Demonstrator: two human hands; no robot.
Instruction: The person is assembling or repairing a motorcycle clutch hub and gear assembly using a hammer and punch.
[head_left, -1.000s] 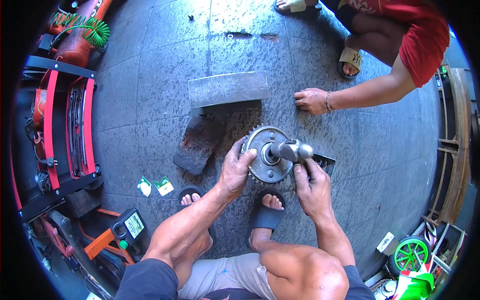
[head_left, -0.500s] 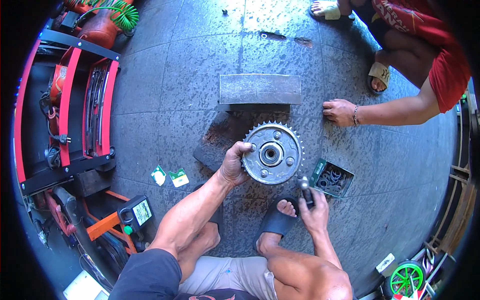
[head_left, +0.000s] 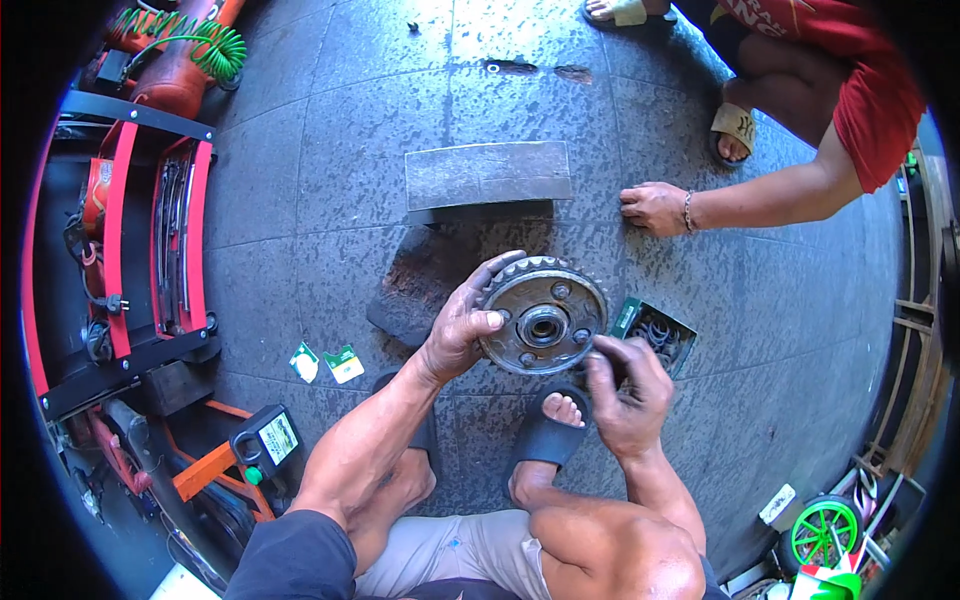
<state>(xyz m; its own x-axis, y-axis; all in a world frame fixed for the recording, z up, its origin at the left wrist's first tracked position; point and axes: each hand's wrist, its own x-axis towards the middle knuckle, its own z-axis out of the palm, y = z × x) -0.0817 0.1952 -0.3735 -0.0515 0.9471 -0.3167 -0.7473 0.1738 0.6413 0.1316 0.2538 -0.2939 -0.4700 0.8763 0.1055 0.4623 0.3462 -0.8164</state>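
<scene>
Over floor [head_left: 760, 320], left hand [head_left: 460, 328] pinching sprocket [head_left: 543, 318]; right hand [head_left: 632, 392] curled, grip unclear; black jug [head_left: 265, 442] white-labelled.

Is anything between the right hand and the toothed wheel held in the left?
Nothing visible: the right hand is beside the toothed wheel, near its lower right edge; contact is unclear. The green box lies beyond, not between them.

At the left, long tools [head_left: 174, 220] are held in a red-and-black rack [head_left: 115, 230]; far left, a coiled green hose [head_left: 222, 54] is seen; near right, a green-spoked wheel [head_left: 824, 533] is seen.
</scene>
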